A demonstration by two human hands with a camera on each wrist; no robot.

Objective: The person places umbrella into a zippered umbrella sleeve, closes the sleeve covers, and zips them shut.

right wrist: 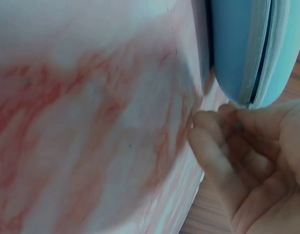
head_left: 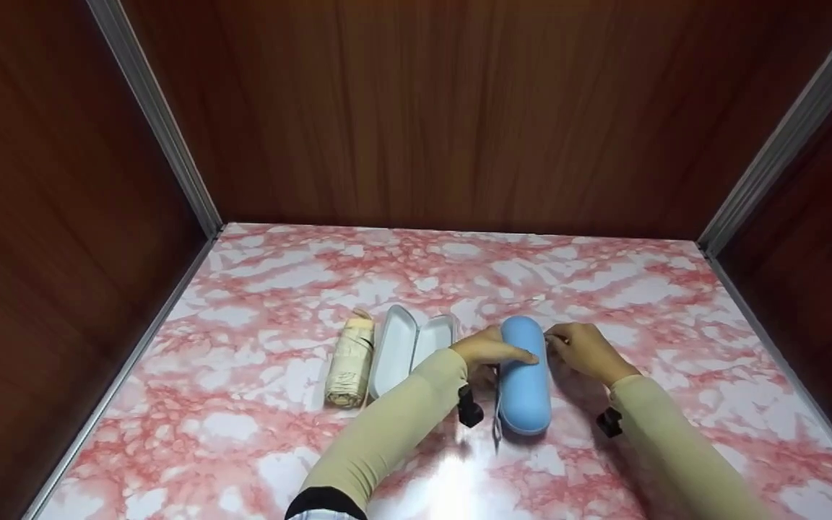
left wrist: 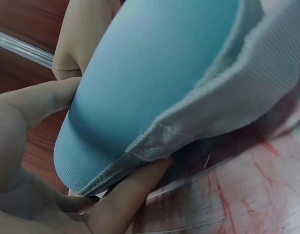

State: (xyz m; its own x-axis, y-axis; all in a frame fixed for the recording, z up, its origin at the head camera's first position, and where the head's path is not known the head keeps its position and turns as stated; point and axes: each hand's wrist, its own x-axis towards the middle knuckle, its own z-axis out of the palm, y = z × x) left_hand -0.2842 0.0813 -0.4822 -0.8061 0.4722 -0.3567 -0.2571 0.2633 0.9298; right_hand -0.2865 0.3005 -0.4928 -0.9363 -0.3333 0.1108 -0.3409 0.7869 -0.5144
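Observation:
A blue zippered case (head_left: 525,401), long with rounded ends, lies lengthwise on the table. My left hand (head_left: 490,348) grips it from the left, thumb over the top and fingers underneath. Along its near side in the left wrist view runs a pale woven strap (left wrist: 237,95). At the case's right side my right hand (head_left: 586,352) has thumb and fingertips pinched together. In the right wrist view those fingertips meet at the end of the zipper (right wrist: 259,58), where the rows stand slightly apart. The zipper pull itself is hidden between the fingers.
Left of my left hand stands an opened white hinged case (head_left: 396,352), partly covered by my sleeve. Beside it lies a folded beige umbrella (head_left: 350,365). Brown wood-grain panels (head_left: 423,115) enclose the red-and-white marbled table (head_left: 243,426) at the back and sides.

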